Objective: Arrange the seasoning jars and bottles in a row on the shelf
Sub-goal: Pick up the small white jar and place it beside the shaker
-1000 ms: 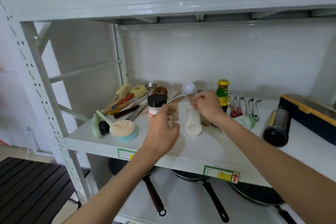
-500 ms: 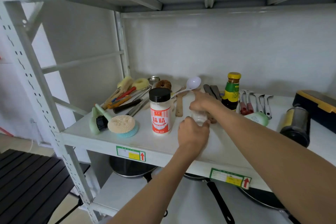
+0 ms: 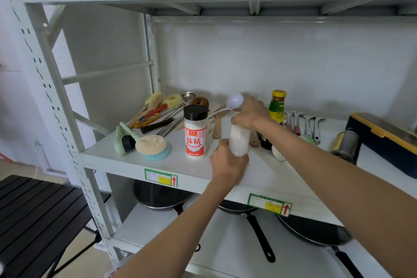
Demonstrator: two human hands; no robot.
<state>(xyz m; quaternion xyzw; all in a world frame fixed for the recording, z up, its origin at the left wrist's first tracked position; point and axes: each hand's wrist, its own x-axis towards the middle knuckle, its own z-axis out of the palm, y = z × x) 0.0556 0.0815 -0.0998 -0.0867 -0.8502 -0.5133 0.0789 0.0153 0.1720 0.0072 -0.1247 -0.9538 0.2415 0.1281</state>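
**Operator:** Since a moment ago, the white bottle [image 3: 239,140] looks raised more upright, and my left hand [image 3: 228,162] has closed round its base while my right hand [image 3: 249,113] caps the top.

**Partner:** Why both hands on it?

**Operator:** I'd say to steady it as it goes down beside the black-lidded jar [image 3: 195,134], which stands upright near the front of the shelf [image 3: 126,158], so the row starts there. (The two are close, not touching.)

**Partner:** What can't you see?

**Operator:** The bottle's cap is under my right hand, and I can't tell if its base has met the shelf. My right arm hides most of a dark bottle behind it; the yellow-capped sauce bottle [image 3: 278,106] stands clear at the back.
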